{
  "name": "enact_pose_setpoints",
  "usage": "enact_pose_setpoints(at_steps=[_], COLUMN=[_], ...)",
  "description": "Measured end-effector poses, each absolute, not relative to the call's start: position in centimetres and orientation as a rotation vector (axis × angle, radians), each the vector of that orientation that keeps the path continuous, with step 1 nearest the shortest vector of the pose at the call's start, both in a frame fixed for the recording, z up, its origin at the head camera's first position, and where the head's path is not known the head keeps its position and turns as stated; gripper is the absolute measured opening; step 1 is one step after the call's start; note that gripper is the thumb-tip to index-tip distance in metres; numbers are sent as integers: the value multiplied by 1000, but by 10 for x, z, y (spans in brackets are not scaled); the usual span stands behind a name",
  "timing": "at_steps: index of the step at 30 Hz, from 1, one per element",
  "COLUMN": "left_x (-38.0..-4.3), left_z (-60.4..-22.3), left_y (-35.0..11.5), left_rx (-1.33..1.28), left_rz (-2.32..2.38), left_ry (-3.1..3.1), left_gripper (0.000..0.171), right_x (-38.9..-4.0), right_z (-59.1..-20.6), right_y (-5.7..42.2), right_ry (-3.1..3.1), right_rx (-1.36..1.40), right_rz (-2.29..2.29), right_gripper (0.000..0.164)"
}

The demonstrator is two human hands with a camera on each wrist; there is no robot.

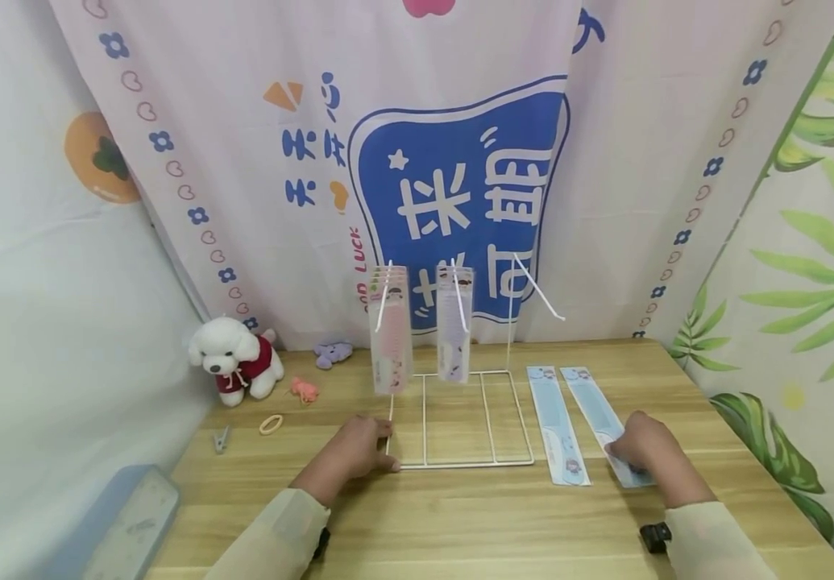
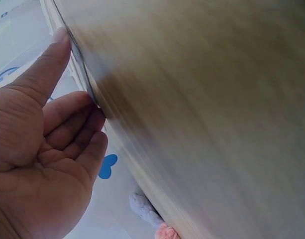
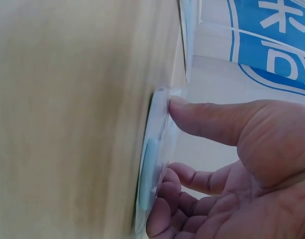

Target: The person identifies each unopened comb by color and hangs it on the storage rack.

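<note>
A white wire display rack (image 1: 460, 465) stands mid-table. My left hand (image 1: 362, 451) holds its front left corner, thumb and fingertips at the thin wire in the left wrist view. To the right of the rack lie two long, narrow blue packets in clear wrap. My right hand (image 1: 645, 443) pinches the lower end of the outer packet (image 1: 594, 403) between thumb and fingers; in the right wrist view the packet (image 3: 151, 164) lies flat against the table. The other blue packet (image 1: 560, 427) lies beside it, untouched. Pink packets (image 1: 392, 346) and purple packets (image 1: 454, 338) hang on two rack hooks.
The third hook (image 1: 540, 292), on the right, carries nothing. At the left are a white plush dog (image 1: 231, 354), a purple toy (image 1: 333, 354), a coral hair tie (image 1: 304, 390), a yellow ring (image 1: 271, 424) and a grey clip (image 1: 221, 440). A printed curtain (image 1: 627, 201) hangs behind the table.
</note>
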State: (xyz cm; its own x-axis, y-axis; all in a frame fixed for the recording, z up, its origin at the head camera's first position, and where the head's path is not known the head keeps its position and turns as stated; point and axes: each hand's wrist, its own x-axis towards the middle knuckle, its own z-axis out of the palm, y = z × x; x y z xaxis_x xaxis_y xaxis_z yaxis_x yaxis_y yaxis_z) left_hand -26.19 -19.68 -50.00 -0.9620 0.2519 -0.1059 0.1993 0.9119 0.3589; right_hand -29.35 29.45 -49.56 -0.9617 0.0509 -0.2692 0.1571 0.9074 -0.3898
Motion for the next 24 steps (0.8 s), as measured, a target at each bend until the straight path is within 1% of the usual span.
enact_pose_setpoints(at_steps=[2,6,7,9,13,19,24], left_x=[-261,-261,-261,-262,-262,-261,-261], left_z=[-499,-500,-500,-500,-500,-499,-498], left_y=[-197,-197,-197,-197,-197,-197,-197], left_rx=[351,364,364,364,364,351,341], left_rz=[528,527,529,525,531,525,527], left_ry=[2925,2922,2921,2918,2914,2909,2913], left_gripper=[70,70,69,69,69,70,70], right_x=[-293,-293,-293,-294,-296,-301,-299], right_z=[-495,-497,-498,-499,-502,-499,-493], right_y=[293,293,294,298,309,327,335], right_ry=[2807,2807,2816,2837,2908,2905,2668], right_rx=[161,186,186,182,142,112,62], right_rz=[-602,-615,-632,-697,-853,-1137,-1587], right_gripper=[52,67,67,64,47,43,41])
